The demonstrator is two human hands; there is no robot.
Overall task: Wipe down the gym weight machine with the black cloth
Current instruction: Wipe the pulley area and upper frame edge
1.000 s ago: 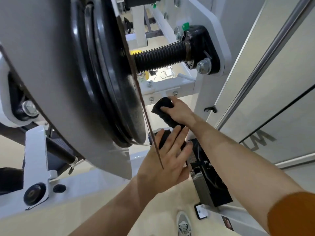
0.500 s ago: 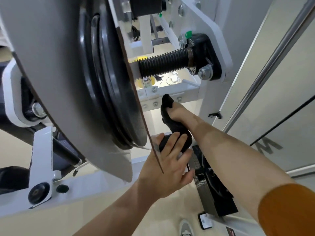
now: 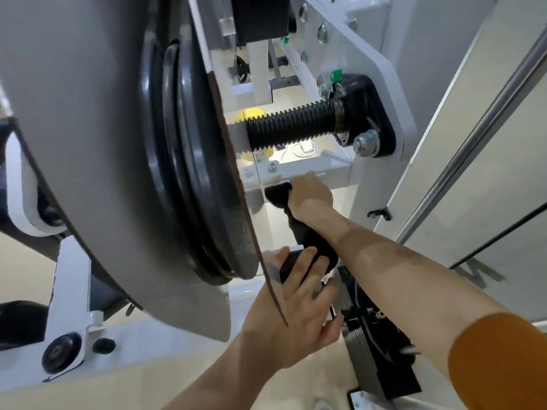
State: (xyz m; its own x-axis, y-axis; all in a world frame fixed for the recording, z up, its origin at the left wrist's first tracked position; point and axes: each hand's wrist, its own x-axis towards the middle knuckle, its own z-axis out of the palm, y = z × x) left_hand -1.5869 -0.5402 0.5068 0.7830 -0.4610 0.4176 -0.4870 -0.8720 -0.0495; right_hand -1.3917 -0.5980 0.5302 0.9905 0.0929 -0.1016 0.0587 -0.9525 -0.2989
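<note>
The white weight machine fills the view, with a white crossbar (image 3: 334, 170) at centre. My right hand (image 3: 310, 196) grips the black cloth (image 3: 307, 232) and presses its upper end against the underside of that crossbar. The cloth's lower end hangs down under my wrist. My left hand (image 3: 299, 303) reaches behind the brown-edged shield, its fingers lying on a black part (image 3: 291, 263) of the lower frame. Whether those fingers curl round it is hidden.
A grey shield (image 3: 97, 161) and black weight plates (image 3: 201, 179) hang close on the left. A black threaded rod (image 3: 293, 125) runs to a black bracket (image 3: 367, 113). A steel rail (image 3: 485, 125) crosses the right wall. The weight stack (image 3: 376, 353) stands below.
My right hand has moved the cloth up from the lower frame to the white crossbar. My left hand has stayed on the black part. The camera has moved closer.
</note>
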